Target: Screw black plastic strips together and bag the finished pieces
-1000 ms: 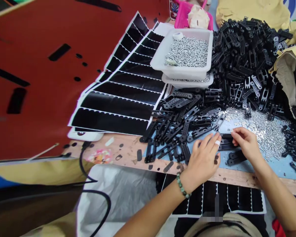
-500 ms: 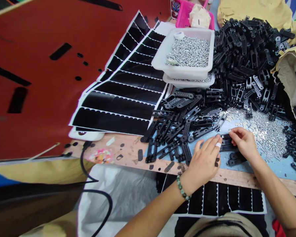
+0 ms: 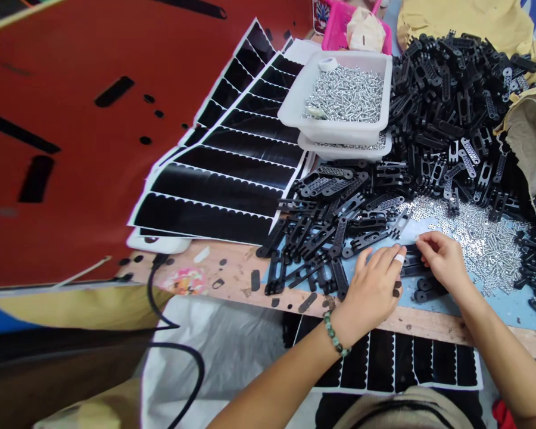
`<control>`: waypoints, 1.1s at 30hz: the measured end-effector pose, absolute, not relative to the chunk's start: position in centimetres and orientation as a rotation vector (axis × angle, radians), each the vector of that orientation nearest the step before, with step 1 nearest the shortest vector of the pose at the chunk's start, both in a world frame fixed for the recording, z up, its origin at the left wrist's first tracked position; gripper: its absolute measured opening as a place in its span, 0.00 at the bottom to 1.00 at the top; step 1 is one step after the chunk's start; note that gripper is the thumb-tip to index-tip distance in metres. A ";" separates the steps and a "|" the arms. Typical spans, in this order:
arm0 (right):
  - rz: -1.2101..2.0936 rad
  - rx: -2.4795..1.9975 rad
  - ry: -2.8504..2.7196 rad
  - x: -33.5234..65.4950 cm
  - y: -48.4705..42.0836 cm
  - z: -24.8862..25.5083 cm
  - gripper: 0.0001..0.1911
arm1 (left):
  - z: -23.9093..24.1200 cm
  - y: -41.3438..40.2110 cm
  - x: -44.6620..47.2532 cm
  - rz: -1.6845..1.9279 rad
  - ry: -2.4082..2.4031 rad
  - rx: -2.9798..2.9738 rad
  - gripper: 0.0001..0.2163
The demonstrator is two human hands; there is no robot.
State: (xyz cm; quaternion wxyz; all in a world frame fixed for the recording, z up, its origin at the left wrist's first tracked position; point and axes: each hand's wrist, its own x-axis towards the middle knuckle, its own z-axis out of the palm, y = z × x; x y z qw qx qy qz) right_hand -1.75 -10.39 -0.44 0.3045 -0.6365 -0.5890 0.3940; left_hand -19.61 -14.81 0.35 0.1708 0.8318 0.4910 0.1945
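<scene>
My left hand [image 3: 371,289] lies near the table's front edge with its fingers laid over a black plastic bracket [image 3: 411,262], a white band on one finger and a green bead bracelet at the wrist. My right hand [image 3: 442,261] is beside it, fingertips pinched at the same bracket, what they pinch too small to make out. Loose black brackets [image 3: 326,238] are scattered just left of my hands. A spread of small silver screws and washers [image 3: 473,229] lies right behind my right hand.
A big heap of black brackets [image 3: 451,95] fills the back right. Two stacked white trays [image 3: 339,128] hold silver screws. Black sticker sheets [image 3: 232,173] fan out at the left, a red board [image 3: 71,149] beyond. A black cable [image 3: 174,333] hangs below the edge.
Both hands stay over the same bracket with only slight finger shifts; the view has drifted a little.
</scene>
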 end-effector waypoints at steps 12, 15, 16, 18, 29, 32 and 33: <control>1.095 -1.716 -1.451 -2.1 -10.1 -0.4 0.13 | 0.1 -14.8 -19.2 0.574 1.411 2.422 0.23; 1.203 -1.709 -1.344 -2.1 -10.1 -0.3 0.14 | -0.4 -14.8 -19.5 0.662 1.370 2.389 0.21; 1.213 -1.705 -1.335 -2.1 -10.1 -0.3 0.14 | -0.6 -14.8 -19.6 0.687 1.358 2.381 0.20; 1.204 -1.697 -1.350 -2.1 -10.1 -0.3 0.14 | -0.8 -14.8 -19.7 0.716 1.337 2.365 0.19; 1.280 -1.601 -1.296 -1.8 -10.1 -1.0 0.14 | -1.0 -14.5 -18.9 0.595 1.367 2.334 0.29; 1.145 -1.656 -1.423 -1.8 -10.1 -0.9 0.13 | -1.0 -14.5 -18.8 0.601 1.366 2.338 0.29; 1.098 -1.670 -1.472 -1.9 -10.0 -0.8 0.12 | -0.9 -14.6 -18.7 0.604 1.365 2.337 0.30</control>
